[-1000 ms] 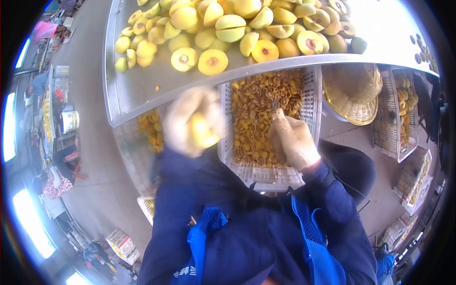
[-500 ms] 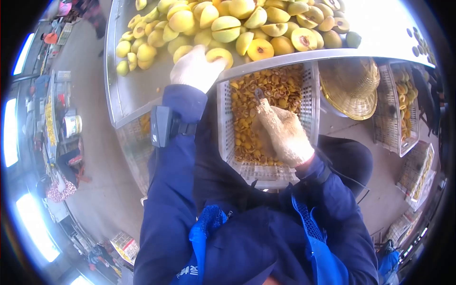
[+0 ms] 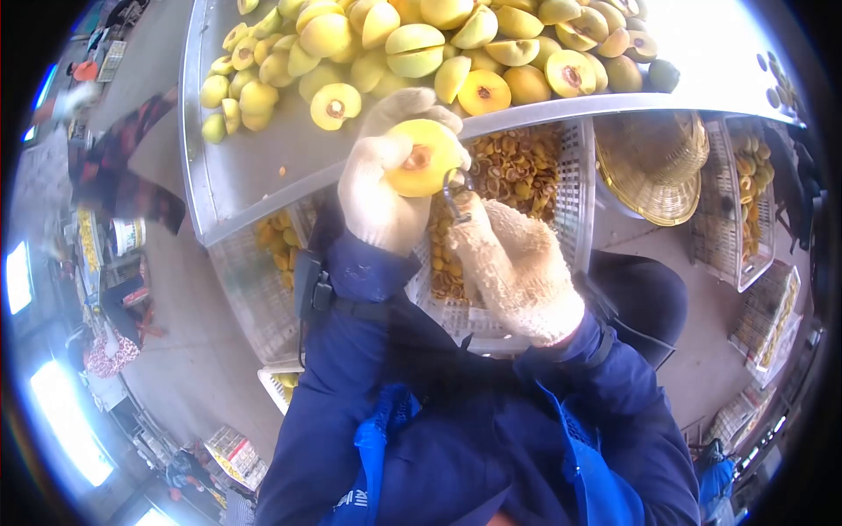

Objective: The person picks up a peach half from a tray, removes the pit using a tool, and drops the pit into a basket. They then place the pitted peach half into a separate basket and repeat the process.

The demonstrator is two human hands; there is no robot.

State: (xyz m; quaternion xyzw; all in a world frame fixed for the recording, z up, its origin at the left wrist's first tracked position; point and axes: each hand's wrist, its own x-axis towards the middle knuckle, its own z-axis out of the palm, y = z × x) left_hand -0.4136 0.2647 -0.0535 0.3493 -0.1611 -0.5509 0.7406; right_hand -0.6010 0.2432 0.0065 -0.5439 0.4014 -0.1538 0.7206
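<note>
A yellow peach half (image 3: 423,158) is gripped in my gloved left hand (image 3: 386,175), its cut face and brown pit area turned toward my right hand. My right hand (image 3: 517,263), in a fuzzy worn glove, is closed round a pitting tool (image 3: 456,188) with a curved metal loop at its end. The loop is right at the edge of the peach half. Both hands are over a white plastic crate (image 3: 574,202) holding many brown and yellow scraps. Beyond them, halved peaches (image 3: 412,48) are heaped on a metal table (image 3: 263,188).
The table's raised metal rim (image 3: 561,111) runs just beyond my hands. To the right are a woven straw hat (image 3: 662,175) and another crate of fruit (image 3: 732,237). A crate (image 3: 254,280) stands under the table at left. A person in plaid clothing (image 3: 132,158) is farther left.
My left hand has come back from the heap with a peach half, bringing it to the tool. My right hand has shifted slightly toward my body. A person in plaid has come nearer at left.
</note>
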